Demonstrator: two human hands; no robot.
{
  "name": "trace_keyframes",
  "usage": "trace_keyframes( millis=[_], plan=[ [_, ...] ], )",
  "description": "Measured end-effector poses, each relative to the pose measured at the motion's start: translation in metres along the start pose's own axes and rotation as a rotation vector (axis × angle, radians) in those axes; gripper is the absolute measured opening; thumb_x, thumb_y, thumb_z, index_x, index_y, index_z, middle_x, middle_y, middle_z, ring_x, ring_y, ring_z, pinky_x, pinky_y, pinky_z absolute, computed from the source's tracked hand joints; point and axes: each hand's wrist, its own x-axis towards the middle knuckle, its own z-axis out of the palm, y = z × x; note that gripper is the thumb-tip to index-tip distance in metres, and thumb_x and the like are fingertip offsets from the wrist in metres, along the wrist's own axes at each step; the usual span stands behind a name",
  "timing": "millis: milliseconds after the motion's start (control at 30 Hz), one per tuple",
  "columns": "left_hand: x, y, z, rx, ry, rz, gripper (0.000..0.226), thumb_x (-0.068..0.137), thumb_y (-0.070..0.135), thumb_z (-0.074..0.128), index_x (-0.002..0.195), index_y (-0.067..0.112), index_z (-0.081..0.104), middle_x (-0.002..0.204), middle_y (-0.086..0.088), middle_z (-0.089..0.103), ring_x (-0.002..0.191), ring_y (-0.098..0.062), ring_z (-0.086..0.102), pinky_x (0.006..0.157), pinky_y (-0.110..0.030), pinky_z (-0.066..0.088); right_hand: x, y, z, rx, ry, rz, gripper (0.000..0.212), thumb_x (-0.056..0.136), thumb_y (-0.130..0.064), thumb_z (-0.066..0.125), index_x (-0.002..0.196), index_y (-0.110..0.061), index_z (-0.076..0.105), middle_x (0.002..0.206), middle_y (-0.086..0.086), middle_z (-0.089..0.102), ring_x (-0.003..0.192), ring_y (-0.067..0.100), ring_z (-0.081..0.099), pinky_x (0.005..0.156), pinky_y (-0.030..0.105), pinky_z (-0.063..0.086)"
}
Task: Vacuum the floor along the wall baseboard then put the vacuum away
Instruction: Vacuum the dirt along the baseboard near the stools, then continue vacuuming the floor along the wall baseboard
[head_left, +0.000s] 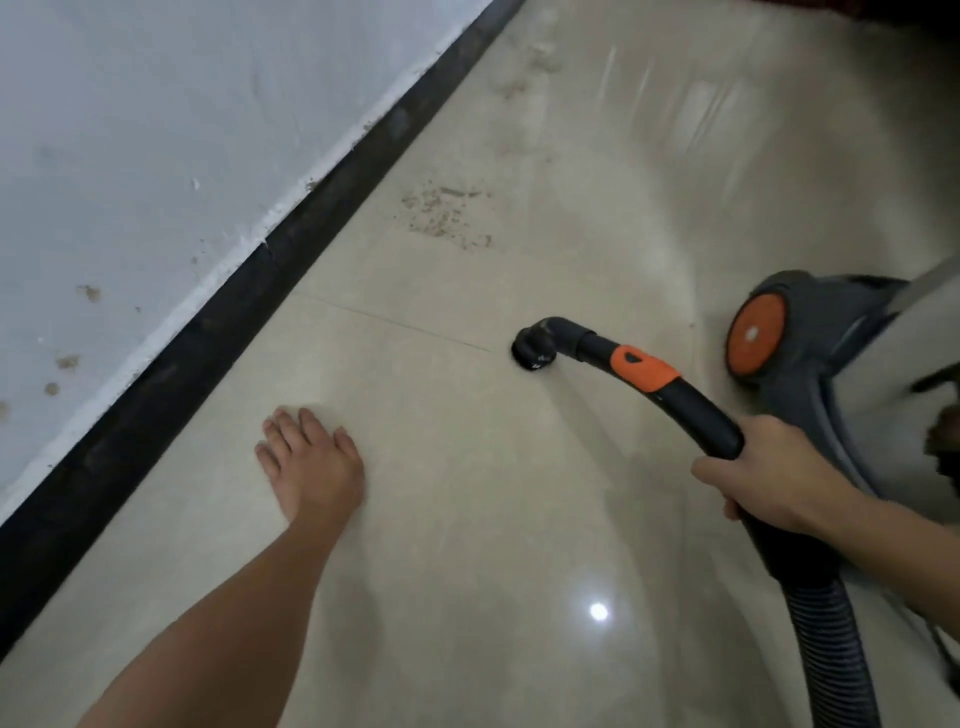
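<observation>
Right hand (763, 473) is wrapped round the curved black handle (691, 410) of the vacuum, fingers curled snug around it just above where the ribbed hose (831, 639) starts. Left hand (311, 462) holds nothing: palm down, fingers straight and a bit spread, flat over the floor (467, 545) near the baseboard (249, 291) (can't tell if it's actually pressing on the tile or just above it).

Going outward, the handle has an orange slider (644, 369) on top and ends in a small round black nozzle (532, 351), mouth down on the tile. That nozzle sits well out from the baseboard, not up against it. A thin grout line (395, 325) runs from the baseboard out toward the nozzle.

Further along the baseboard there's a patch of brown gritty dirt (447, 215), close to the black strip, with a fainter dusty smear beyond it. Nothing stands between the nozzle and that patch except bare tile.

The vacuum body (821, 374), grey with a big orange wheel (756, 335), is parked on the side far from the baseboard, just past the right hand. The baseboard itself is black, running diagonally under a scuffed, stained white wall (130, 156). A bright spot of glare (598, 611) shows on the shiny tile well away from the baseboard.
</observation>
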Motion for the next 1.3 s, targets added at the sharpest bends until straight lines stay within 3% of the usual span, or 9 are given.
trace_keyframes(
  millis=[300,400,600,733,833,967,1100,1200,1300],
  plan=[
    [-0.046,0.019,-0.045,0.062,-0.258,0.087,0.037,0.093,0.033,0.045,0.120,0.008,0.051,0.125,-0.017,0.047,0.117,-0.035,0.043,0.093,-0.042,0.041,-0.045,-0.013,-0.012,0.123,-0.210,-0.055,0.023,0.074,-0.018,0.069,0.086,-0.007,0.054,0.049,0.000,0.067,0.049,0.020,0.070,0.047,0.027,0.051],
    [-0.052,0.040,-0.062,-0.161,-0.371,0.089,0.036,0.094,0.031,0.052,0.119,0.004,0.059,0.122,-0.017,0.059,0.113,-0.033,0.054,0.091,-0.035,0.044,-0.048,-0.027,-0.019,0.208,-0.228,-0.117,0.021,0.073,-0.016,0.068,0.086,-0.007,0.054,0.053,0.002,0.068,0.054,0.023,0.072,0.050,0.029,0.053],
    [-0.087,0.080,-0.125,-0.734,-0.531,-0.101,0.038,0.097,0.036,0.050,0.100,0.001,0.065,0.089,-0.013,0.069,0.075,-0.023,0.058,0.066,-0.029,0.041,-0.085,-0.057,-0.026,0.397,-0.250,-0.159,0.024,0.074,-0.008,0.070,0.090,-0.009,0.052,0.069,0.011,0.067,0.056,0.021,0.072,0.045,0.024,0.051],
    [-0.120,0.101,-0.186,-0.858,-0.578,-0.254,0.053,0.100,0.051,0.034,0.099,0.006,0.064,0.084,-0.009,0.072,0.083,-0.023,0.063,0.079,-0.037,0.045,-0.140,-0.060,-0.038,0.257,-0.254,-0.171,0.028,0.072,-0.019,0.071,0.091,-0.023,0.051,0.073,0.004,0.067,0.065,0.023,0.071,0.063,0.037,0.057],
    [-0.147,0.121,-0.232,-0.987,-0.696,-0.341,0.065,0.095,0.066,0.028,0.103,0.011,0.060,0.091,-0.010,0.074,0.093,-0.025,0.067,0.089,-0.043,0.048,-0.189,-0.062,-0.052,0.097,-0.280,-0.183,0.034,0.073,-0.032,0.069,0.099,-0.025,0.049,0.077,-0.004,0.061,0.070,0.022,0.063,0.062,0.033,0.050],
    [-0.191,0.153,-0.285,-1.108,-0.838,-0.418,0.051,0.090,0.059,0.052,0.114,0.014,0.055,0.105,-0.011,0.070,0.097,-0.026,0.068,0.081,-0.042,0.053,-0.245,-0.069,-0.075,0.065,-0.397,-0.173,0.038,0.080,-0.036,0.067,0.108,-0.024,0.045,0.083,-0.002,0.059,0.070,0.020,0.060,0.060,0.032,0.048],
    [-0.232,0.177,-0.328,-1.039,-0.789,-0.504,0.036,0.090,0.032,0.066,0.115,0.008,0.055,0.099,-0.013,0.067,0.087,-0.027,0.067,0.065,-0.040,0.054,-0.289,-0.068,-0.110,0.020,-0.544,-0.136,0.048,0.083,-0.047,0.068,0.117,-0.023,0.044,0.091,-0.003,0.061,0.079,0.020,0.062,0.062,0.031,0.047],
    [-0.254,0.193,-0.360,-1.120,-0.708,-0.578,0.024,0.092,0.031,0.063,0.097,0.009,0.053,0.086,-0.012,0.059,0.067,-0.028,0.064,0.066,-0.042,0.058,-0.314,-0.056,-0.149,0.036,-0.564,-0.042,0.057,0.084,-0.052,0.067,0.132,-0.030,0.043,0.112,-0.007,0.063,0.097,0.016,0.062,0.080,0.031,0.050],
    [-0.265,0.208,-0.393,-1.148,-0.584,-0.608,0.029,0.092,0.038,0.061,0.084,0.013,0.048,0.072,-0.010,0.049,0.048,-0.025,0.057,0.051,-0.036,0.056,-0.333,-0.039,-0.201,0.025,-0.456,0.091,0.055,0.088,-0.052,0.063,0.135,-0.030,0.044,0.119,-0.006,0.062,0.103,0.013,0.060,0.087,0.030,0.050]
  ],
)
